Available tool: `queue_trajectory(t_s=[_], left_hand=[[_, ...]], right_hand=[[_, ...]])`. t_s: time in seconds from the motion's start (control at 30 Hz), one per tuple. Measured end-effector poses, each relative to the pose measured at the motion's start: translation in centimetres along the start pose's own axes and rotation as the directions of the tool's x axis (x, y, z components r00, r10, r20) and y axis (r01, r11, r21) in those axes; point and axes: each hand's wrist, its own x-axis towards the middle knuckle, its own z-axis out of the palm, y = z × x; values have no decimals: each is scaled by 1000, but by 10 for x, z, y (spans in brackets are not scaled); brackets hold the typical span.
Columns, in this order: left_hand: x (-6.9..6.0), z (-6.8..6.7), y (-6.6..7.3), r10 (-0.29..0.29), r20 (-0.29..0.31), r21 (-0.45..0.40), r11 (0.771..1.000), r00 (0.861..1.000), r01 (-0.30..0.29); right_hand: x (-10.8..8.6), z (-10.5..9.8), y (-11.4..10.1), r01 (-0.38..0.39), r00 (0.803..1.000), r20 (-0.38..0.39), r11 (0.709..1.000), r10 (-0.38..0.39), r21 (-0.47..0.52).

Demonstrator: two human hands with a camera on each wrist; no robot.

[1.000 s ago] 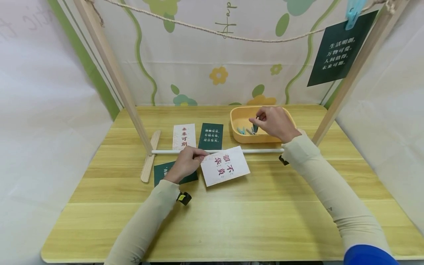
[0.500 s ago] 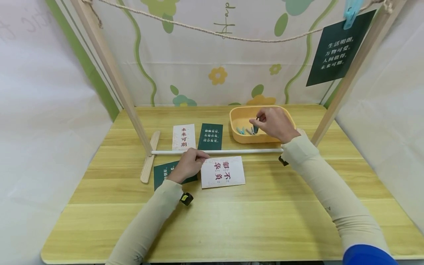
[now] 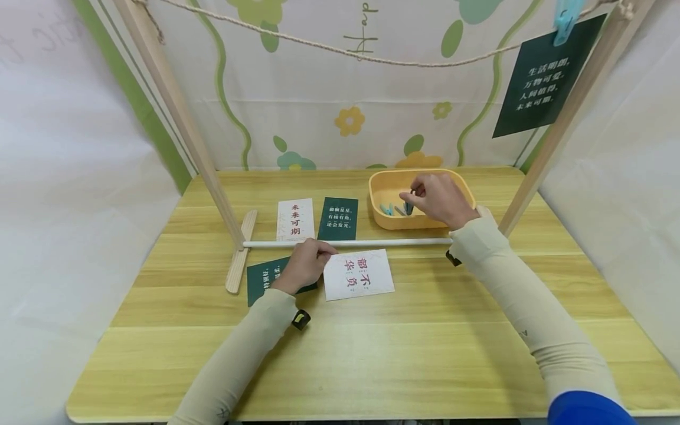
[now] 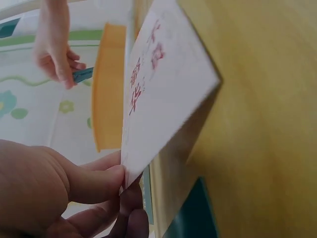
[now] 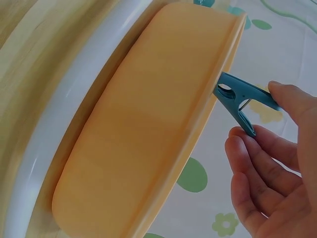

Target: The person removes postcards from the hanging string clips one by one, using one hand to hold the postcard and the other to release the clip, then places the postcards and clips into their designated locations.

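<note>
My left hand [image 3: 304, 264] pinches the left corner of a white card with red characters [image 3: 358, 275]. In the left wrist view that card [image 4: 161, 94] tilts up off the table, thumb on one face and fingers behind. Over the yellow basket [image 3: 411, 222] my right hand [image 3: 440, 199] holds a dark teal clothespin [image 5: 240, 101] by its handles, between thumb and fingers. The clothespin's tip is at the basket's rim in the right wrist view. Several other clothespins [image 3: 386, 209] lie in the basket. A dark green card [image 3: 260, 280] lies partly under my left wrist.
A white card [image 3: 295, 218] and a dark green card [image 3: 338, 218] lie behind the white rod [image 3: 398, 242]. Wooden posts [image 3: 180, 112] carry a sagging rope [image 3: 329, 48]. From it hangs a dark green card [image 3: 547, 79] by a light blue clothespin [image 3: 566, 22].
The white card in my left hand has swung from a slant to nearly level and lower, its right end moving toward me. My right hand has barely moved.
</note>
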Motion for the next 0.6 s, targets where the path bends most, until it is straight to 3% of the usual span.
queue_trajectory(t_s=[0.6], left_hand=[[-1, 5, 4, 61, -89, 32, 998, 994, -58]], right_hand=[[-1, -1, 11, -49, 998, 49, 999, 48, 17]])
